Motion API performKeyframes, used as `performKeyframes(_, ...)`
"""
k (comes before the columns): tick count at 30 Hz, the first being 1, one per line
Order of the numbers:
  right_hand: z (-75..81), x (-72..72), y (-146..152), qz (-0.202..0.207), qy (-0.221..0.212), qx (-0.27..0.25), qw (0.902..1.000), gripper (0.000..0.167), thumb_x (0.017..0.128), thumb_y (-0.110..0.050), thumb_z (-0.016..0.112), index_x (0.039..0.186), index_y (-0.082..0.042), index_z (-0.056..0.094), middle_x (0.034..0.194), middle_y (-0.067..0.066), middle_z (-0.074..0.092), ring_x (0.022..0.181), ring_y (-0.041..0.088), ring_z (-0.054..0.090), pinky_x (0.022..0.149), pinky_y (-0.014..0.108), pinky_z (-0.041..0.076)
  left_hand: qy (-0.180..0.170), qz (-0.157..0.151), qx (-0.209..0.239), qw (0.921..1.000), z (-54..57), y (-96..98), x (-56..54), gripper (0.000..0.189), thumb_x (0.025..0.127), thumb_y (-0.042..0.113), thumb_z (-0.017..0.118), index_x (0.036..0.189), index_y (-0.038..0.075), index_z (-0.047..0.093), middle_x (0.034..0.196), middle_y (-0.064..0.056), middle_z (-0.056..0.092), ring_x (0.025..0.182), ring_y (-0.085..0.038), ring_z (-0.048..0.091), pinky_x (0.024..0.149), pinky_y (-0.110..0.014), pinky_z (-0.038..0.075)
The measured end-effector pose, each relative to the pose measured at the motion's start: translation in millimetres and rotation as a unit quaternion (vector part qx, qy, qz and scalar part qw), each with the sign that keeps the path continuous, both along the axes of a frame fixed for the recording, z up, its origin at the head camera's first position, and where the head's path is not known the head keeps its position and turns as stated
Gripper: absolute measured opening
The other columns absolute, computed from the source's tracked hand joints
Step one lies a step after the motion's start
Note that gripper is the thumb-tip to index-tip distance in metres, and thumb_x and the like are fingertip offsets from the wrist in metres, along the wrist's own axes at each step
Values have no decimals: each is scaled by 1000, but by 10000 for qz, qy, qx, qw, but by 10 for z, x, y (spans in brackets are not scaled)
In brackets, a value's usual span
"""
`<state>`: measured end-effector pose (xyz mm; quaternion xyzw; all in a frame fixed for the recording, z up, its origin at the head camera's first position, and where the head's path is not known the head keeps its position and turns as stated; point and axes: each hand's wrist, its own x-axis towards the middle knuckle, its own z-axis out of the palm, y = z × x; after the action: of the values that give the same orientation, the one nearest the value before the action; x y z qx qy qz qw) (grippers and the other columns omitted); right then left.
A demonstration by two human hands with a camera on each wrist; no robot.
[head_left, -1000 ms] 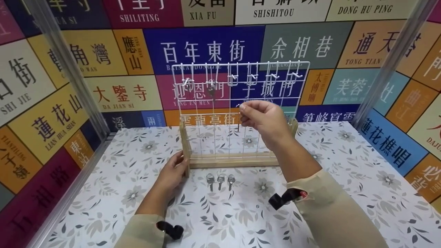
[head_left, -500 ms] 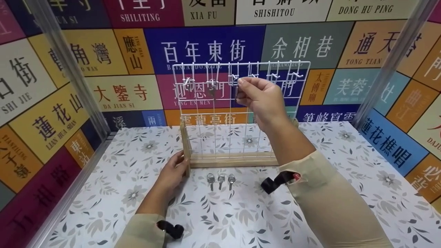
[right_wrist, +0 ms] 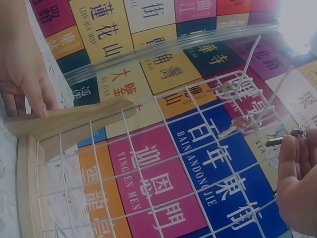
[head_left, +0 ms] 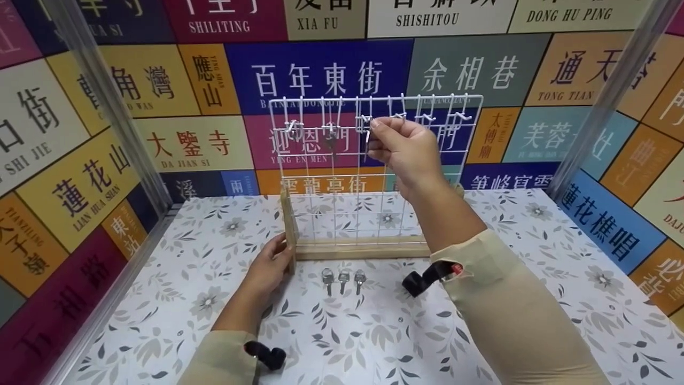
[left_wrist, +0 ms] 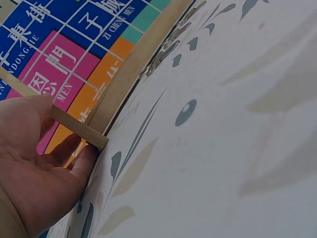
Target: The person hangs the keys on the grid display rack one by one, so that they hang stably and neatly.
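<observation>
Key [right_wrist: 275, 142], right fingers [right_wrist: 287, 161] pinching it, plainer at right wrist than head, left fingers [left_wrist: 84, 161] gripping stand [left_wrist: 80, 127]

White grid [head_left: 359, 175] (silvery keys [head_left: 343, 278])

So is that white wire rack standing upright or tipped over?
Upright: the white wire rack rises from its wooden base on the table, and the left hand holds its side post.

Left sleeve [head_left: 216, 355]: beige, plain. Right sleeve [head_left: 515, 315]: beige, finely creased toward the elbow. Left wrist camera [head_left: 274, 358]: black, knob-ended. Right wrist camera [head_left: 414, 283]: black, knob-ended, small red patch [head_left: 457, 269] showing in the sleeve opening
</observation>
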<state>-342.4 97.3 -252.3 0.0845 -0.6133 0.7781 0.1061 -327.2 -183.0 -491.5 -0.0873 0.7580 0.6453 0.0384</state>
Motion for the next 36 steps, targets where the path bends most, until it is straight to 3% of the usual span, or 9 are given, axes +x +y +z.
performKeyframes(6,-74,-22,22,64,-6,-108,9999,17,100,-17,78,109,-2,75,95,10,72,80,21,72,81,28,65,-41,17,-23,10000,-1,-5,-7,54,108,43,63,159,37,47,166,0,47,153,-27,49,123,-49,45)
performKeyframes(12,-291,15,85,172,-29,-35,9998,17,100,-16,78,110,-2,75,95,9,73,79,19,72,78,27,65,11,-5,-18,10000,-12,0,-14,55,109,43,62,160,36,46,167,0,46,152,-27,50,121,-48,47)
performKeyframes(18,-635,111,155,355,-78,199,9991,23,101,-16,76,116,2,73,94,6,74,82,18,72,79,29,65,0,-19,47,10000,-18,-1,-2,55,109,44,61,161,37,45,168,-1,43,152,-29,50,117,-48,50)
performKeyframes(23,-964,134,214,707,-350,268,9965,16,102,-13,74,113,-1,73,96,6,74,83,16,71,79,28,65,-90,12,119,9999,-8,5,15,54,109,44,61,160,38,45,169,0,42,153,-30,49,119,-49,48)
performKeyframes(28,-1295,90,251,1023,-670,426,9916,12,102,-11,73,111,-2,74,96,3,73,84,16,71,80,29,65,-96,32,142,9998,0,10,21,54,109,43,61,160,38,45,169,0,42,153,-30,48,121,-49,47)
performKeyframes(36,-1750,-37,248,1128,-1292,870,9813,15,101,-13,75,112,-3,76,94,4,74,83,16,72,79,30,65,-154,47,235,9996,-3,-4,6,53,109,42,62,159,39,46,168,1,43,152,-28,49,122,-48,46)
